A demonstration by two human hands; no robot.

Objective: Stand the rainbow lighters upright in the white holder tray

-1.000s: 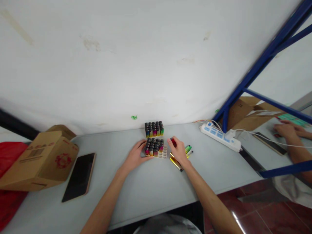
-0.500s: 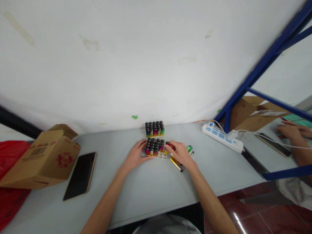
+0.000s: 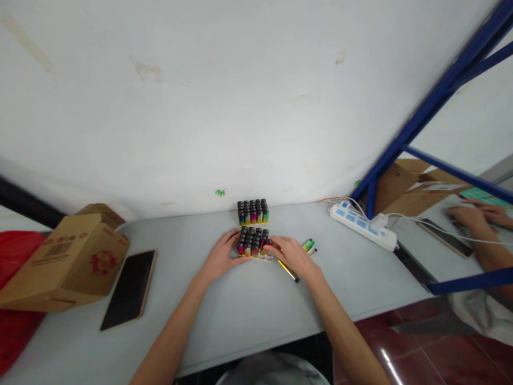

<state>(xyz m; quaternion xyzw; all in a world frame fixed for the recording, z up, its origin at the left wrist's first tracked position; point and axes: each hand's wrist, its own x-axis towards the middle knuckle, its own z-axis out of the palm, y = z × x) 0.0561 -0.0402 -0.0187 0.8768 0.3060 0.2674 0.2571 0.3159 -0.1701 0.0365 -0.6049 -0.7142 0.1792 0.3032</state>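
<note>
Rows of black-topped, bright-coloured lighters [image 3: 249, 241] stand upright in a pale tray [image 3: 263, 257], whose front right corner shows bare slots. My left hand [image 3: 220, 260] is closed around the tray's left side, thumb along the front edge. With the fingertips of my right hand [image 3: 292, 254] I grip a lighter [image 3: 267, 244] at the tray's right side; the fingers partly hide it, and I cannot tell how deep it sits. A gold lighter [image 3: 289, 271] lies beneath my right hand, and a green lighter [image 3: 308, 245] lies just beyond it.
Behind the tray, against the wall, stands another block of lighters [image 3: 253, 212]. A phone [image 3: 129, 290] and a cardboard box [image 3: 72, 262] are at left. On the right are a white power strip [image 3: 363, 227] and a blue metal frame [image 3: 417, 123]; past it a co-worker's hands [image 3: 473, 215] show.
My right hand has moved slightly left, bringing the lighter from the tray's right edge to over its slots. My left hand stays at the tray. The view has shifted a little.
</note>
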